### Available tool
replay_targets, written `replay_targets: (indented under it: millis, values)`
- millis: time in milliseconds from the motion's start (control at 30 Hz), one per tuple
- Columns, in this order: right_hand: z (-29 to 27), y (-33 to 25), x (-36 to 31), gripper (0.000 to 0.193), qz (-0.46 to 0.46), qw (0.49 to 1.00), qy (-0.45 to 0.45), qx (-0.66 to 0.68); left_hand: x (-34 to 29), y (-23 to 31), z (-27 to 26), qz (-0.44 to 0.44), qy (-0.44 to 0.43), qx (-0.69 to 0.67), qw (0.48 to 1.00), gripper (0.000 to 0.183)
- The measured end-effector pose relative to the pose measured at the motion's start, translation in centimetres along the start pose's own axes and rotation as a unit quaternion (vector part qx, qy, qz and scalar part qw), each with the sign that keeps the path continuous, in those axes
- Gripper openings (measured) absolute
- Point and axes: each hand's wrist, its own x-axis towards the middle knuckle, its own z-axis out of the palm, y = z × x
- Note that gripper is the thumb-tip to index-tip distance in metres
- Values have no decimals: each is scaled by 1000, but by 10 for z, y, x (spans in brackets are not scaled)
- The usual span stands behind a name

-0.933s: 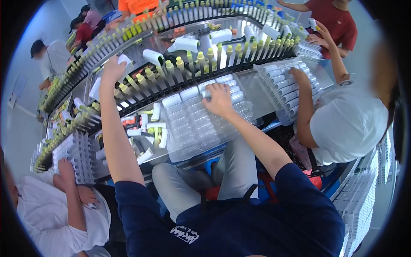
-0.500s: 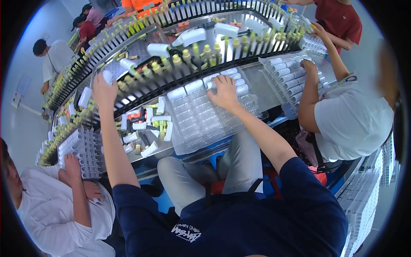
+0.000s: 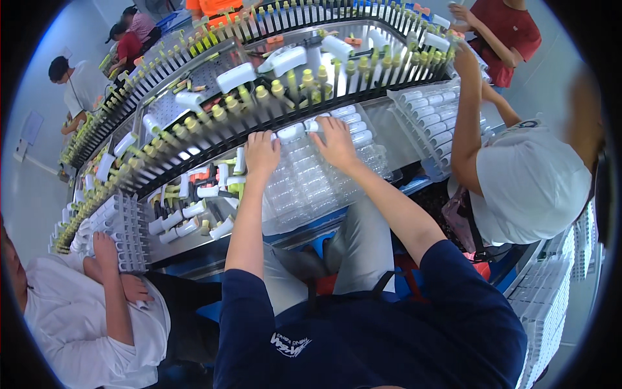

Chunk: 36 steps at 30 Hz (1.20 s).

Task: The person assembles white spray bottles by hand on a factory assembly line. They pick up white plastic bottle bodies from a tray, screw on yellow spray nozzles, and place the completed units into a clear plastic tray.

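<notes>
A clear plastic tray [image 3: 295, 194] with moulded pockets lies before me, with several white curved plastic parts [image 3: 291, 132] along its far edge. My left hand [image 3: 262, 154] reaches to its far left corner, fingers curled down on a white part that they mostly cover. My right hand [image 3: 337, 144] is over the far middle of the tray, thumb and fingertips around the end of another white part [image 3: 313, 124]. More white parts [image 3: 358, 133] lie just right of that hand. The tray's nearer pockets show clear plastic.
Beyond the tray runs a conveyor of black slats with yellow-green posts [image 3: 262, 94], some carrying white parts. Loose white, green and orange pieces [image 3: 207, 188] lie left of the tray. Co-workers sit close at left [image 3: 97, 311] and right [image 3: 528, 188], beside filled trays [image 3: 431, 120].
My left hand has come from the conveyor, rightward and nearer, to the tray's far left corner. A white part stays on the conveyor where it was. My right hand has hardly moved.
</notes>
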Motion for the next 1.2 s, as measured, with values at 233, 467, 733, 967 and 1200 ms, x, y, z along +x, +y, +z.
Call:
replay_targets:
  millis: [233, 467, 733, 967, 1200]
  values:
    - [0, 1, -1, 44, 3, 1000, 17, 9, -1, 23, 14, -121, -13, 32, 992, 31]
    - [0, -2, -2, 44, 8, 999, 34, 18, -3, 22, 11, -108, -10, 42, 993, 32]
    - [-18, 9, 30, 36, 35, 965, 238, 100, 0, 25, 9, -105, -6, 35, 994, 32]
    - [-126, -3, 197, 54, 248, 960, 116, 64, 0, 27, 8, -114, 2, 45, 993, 30]
    - [-68, -52, 252, 26, 79, 976, -112, -171, -2, 22, 11, -91, 44, 39, 994, 27]
